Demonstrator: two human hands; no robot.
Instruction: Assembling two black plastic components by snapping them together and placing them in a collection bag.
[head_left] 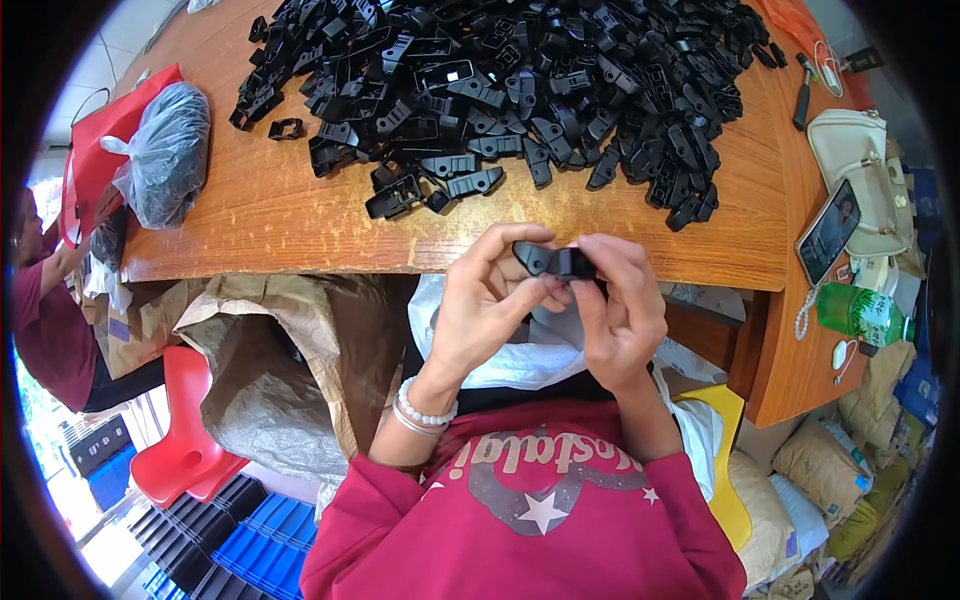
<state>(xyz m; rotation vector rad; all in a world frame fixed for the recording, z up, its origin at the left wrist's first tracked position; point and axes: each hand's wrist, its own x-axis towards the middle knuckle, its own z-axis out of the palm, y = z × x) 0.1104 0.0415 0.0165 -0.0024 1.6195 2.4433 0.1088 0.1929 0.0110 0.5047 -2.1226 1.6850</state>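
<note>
Fingertips [529,293] of the left hand [480,302] clamped a dark wedge-shaped piece [531,257], those of the right hand [626,318] a black block [574,264], near frame centre; black parts [500,90] heaped upper middle.

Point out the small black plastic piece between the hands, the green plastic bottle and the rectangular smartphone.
Small black plastic piece [570,264]: head view, on its boxy right end.
Green plastic bottle [857,312]: head view, mid-body.
Rectangular smartphone [829,233]: head view, middle of its screen.
</note>
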